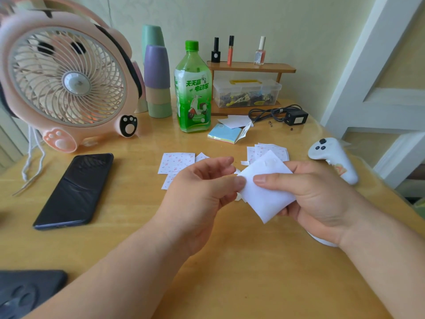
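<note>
A white square paper (pixel 268 187) is held above the wooden table (pixel 230 261), turned like a diamond. My right hand (pixel 315 199) grips it from the right, thumb pressed across its face and fingers behind. My left hand (pixel 202 192) pinches its left corner between thumb and fingers. On the table behind my hands lie small squares with a red cherry print: one (pixel 176 162) on the left and a fanned stack (pixel 268 151) on the right.
A black phone (pixel 76 189) lies at left in front of a pink fan (pixel 64 81). Behind stand stacked cups (pixel 157 81), a green bottle (pixel 192 88), a coloured notepad (pixel 226 134), a charger (pixel 295 116) and a shelf with a clear box (pixel 247 92). A white controller (pixel 333 157) lies at right.
</note>
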Tool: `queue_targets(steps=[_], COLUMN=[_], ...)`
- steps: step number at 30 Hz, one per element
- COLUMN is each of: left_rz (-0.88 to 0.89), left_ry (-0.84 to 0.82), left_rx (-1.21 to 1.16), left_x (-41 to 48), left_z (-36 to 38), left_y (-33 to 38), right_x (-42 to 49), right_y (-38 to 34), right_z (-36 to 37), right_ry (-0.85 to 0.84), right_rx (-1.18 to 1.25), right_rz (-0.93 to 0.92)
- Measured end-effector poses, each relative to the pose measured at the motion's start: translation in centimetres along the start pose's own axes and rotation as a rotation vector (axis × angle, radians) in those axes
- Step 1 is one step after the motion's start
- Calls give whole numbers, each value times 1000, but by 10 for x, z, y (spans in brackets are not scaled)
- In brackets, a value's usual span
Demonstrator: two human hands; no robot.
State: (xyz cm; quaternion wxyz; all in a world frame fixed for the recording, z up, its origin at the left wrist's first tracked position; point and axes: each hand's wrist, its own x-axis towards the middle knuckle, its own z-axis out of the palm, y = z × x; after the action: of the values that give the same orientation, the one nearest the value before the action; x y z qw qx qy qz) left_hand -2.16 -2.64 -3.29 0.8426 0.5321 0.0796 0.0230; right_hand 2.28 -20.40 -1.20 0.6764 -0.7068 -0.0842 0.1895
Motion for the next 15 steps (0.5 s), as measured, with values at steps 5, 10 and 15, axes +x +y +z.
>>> queue_targets(steps=[5,10,15], left_rz=[126,256,434], left_ry=[32,3,-163], left_rx=[268,426,415], left_x=[-3,-4,-4], left_z=[0,0,-5], left_y=[1,4,6], right_x=[-4,-3,-6], right_y=[-2,-5,-11], right_z=[1,1,0], right_ry=[40,75,76], right_rx=[-125,-52,116], right_rz=[-21,31,106])
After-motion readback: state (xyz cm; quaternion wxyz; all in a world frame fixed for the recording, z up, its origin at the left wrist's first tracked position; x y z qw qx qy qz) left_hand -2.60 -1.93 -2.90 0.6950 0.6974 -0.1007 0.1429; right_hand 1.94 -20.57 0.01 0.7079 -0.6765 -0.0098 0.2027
